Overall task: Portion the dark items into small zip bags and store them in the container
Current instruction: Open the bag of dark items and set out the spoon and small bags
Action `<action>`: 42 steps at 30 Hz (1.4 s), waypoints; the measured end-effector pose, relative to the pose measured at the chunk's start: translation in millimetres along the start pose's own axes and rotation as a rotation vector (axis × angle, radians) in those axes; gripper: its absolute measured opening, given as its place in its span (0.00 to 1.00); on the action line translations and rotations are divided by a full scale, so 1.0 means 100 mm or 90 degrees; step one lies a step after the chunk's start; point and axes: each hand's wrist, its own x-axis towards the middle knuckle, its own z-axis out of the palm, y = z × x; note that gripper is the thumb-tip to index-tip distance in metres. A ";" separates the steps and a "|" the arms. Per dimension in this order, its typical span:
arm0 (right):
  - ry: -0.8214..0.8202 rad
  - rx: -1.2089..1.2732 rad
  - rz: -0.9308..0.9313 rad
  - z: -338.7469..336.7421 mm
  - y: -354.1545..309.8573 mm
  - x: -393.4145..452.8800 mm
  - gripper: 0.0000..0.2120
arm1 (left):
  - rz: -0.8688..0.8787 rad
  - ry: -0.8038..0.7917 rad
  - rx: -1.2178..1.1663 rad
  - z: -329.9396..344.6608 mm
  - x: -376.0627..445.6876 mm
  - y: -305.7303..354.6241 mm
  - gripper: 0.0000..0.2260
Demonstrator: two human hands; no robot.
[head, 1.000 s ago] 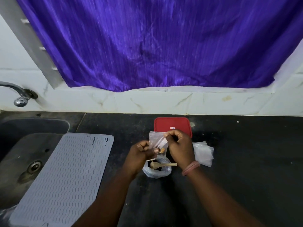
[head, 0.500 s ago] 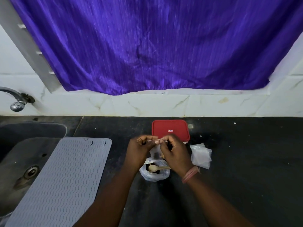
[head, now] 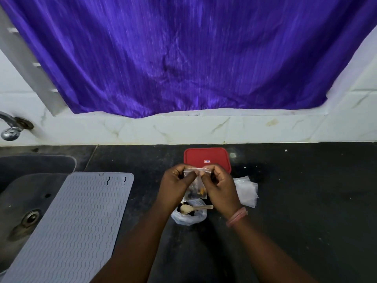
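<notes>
A small clear zip bag point(head: 195, 187) with dark items in its bottom hangs upright between my hands, above the counter. My left hand point(head: 175, 186) pinches the bag's top strip at the left. My right hand point(head: 219, 185) pinches the same strip at the right. Below them sits an open plastic bag point(head: 188, 217) of dark items with a wooden spoon point(head: 193, 208) lying across it. The container with a red lid point(head: 207, 158) stands just behind my hands, its lid on.
A pile of unused clear zip bags point(head: 245, 190) lies right of my right hand. A grey ribbed mat point(head: 75, 221) covers part of the sink point(head: 22, 201) at the left, under a tap point(head: 10, 129). The black counter point(head: 306, 201) stretches right.
The small bag went from tilted and open to hanging upright, with both hands now pinching along its top strip. The view has shifted slightly.
</notes>
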 end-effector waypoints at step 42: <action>0.109 0.097 0.264 -0.69 0.86 -0.22 0.07 | -0.287 -0.082 -0.018 1.10 0.00 -0.50 0.08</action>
